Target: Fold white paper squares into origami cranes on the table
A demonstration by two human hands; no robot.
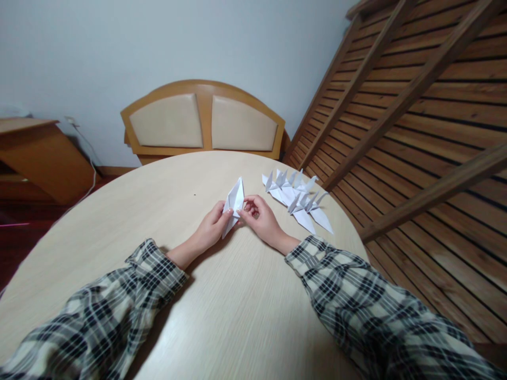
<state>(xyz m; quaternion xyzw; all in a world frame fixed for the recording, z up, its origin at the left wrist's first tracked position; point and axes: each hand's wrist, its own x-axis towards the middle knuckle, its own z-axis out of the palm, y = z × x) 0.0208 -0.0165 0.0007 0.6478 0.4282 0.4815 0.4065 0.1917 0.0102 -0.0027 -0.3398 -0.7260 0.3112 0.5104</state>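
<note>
Left of the clustered white folded-paper cranes [287, 195], apparently sitting clear for elbow room, left hand [209, 228] and right hand [262, 219] are pinching a white diamond-shaped folded paper [236, 196], fingers nearly closed, seemingly steadying its creases from both sides.

Worn on the person's head, the camera looks forward and down across a nearby round table [222, 295], facing a padded headboard [206, 121] at eleven o'clock, slatted wooden panelling [415, 132] at two.

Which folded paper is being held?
The single paper pinched between the left grip and right grip. The other papers sit bunched on the table, off to the right.
</note>
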